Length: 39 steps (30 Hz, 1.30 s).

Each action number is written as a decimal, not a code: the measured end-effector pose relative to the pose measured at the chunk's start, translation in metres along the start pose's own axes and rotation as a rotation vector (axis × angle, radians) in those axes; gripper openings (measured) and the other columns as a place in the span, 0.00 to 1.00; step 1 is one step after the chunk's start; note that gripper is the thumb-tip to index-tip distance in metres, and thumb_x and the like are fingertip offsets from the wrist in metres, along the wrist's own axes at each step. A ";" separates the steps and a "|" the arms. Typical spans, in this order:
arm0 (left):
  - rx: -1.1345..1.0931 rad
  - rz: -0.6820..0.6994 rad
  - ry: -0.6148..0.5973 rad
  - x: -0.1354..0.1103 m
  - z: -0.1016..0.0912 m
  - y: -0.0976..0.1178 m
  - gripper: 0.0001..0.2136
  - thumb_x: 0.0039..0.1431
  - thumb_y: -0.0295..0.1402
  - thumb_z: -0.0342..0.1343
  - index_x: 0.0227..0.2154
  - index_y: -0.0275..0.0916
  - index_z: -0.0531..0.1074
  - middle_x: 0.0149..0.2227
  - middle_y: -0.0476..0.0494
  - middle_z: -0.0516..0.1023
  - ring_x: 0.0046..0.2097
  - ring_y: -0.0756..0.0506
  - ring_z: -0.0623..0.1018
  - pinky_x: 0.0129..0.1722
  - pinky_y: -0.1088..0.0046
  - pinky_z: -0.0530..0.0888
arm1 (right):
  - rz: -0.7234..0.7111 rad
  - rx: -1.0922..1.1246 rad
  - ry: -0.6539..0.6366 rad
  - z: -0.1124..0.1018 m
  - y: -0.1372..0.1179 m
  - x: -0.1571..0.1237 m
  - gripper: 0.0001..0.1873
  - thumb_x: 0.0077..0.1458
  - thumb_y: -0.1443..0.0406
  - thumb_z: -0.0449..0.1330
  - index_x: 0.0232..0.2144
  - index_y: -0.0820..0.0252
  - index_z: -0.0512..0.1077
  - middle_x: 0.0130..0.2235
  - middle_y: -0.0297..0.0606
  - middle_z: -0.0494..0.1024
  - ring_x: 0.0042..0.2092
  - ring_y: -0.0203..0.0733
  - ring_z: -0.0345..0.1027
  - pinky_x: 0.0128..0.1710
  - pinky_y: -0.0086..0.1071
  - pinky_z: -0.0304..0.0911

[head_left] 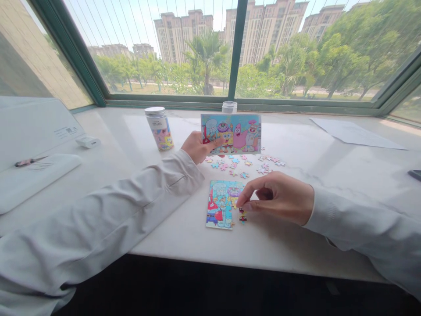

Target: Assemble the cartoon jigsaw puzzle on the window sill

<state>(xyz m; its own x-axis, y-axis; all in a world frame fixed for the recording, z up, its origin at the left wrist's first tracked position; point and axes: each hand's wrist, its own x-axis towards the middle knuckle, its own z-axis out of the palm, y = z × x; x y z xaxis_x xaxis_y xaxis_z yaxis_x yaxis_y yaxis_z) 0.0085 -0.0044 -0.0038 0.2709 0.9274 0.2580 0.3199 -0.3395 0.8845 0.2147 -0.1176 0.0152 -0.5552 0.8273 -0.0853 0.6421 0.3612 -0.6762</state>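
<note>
My left hand [200, 147] holds up a cartoon picture card [245, 134] by its left end, thumb across the front. Below it on the white table lies a partly joined jigsaw puzzle [219, 206] showing the same characters. My right hand [276, 195] is at the right edge of the puzzle, thumb and forefinger pinched together. Whatever sits between those fingertips is hidden or too small to make out. Just under them, beside the joined part, rests a small dark and yellow puzzle piece [243, 216].
Several loose puzzle pieces [235, 162] lie scattered behind the puzzle. A lidded jar [159, 129] with cartoon print stands at the left, and a clear container [229, 107] is behind the card. Paper [355, 133] lies at the right; an open white box [36, 180] is far left.
</note>
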 end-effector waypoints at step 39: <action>0.044 0.039 -0.015 0.001 -0.001 -0.005 0.22 0.52 0.48 0.60 0.37 0.30 0.79 0.25 0.38 0.80 0.13 0.57 0.60 0.10 0.77 0.57 | -0.004 -0.055 0.024 0.000 0.005 0.001 0.10 0.52 0.59 0.60 0.30 0.60 0.78 0.19 0.28 0.65 0.19 0.28 0.49 0.20 0.27 0.45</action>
<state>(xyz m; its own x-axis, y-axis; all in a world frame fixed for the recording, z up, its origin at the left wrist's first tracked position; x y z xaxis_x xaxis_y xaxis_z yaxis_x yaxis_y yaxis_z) 0.0065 -0.0015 -0.0073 0.2977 0.9109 0.2857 0.3483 -0.3823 0.8559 0.2175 -0.1154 0.0121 -0.5451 0.8358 -0.0648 0.6688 0.3870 -0.6348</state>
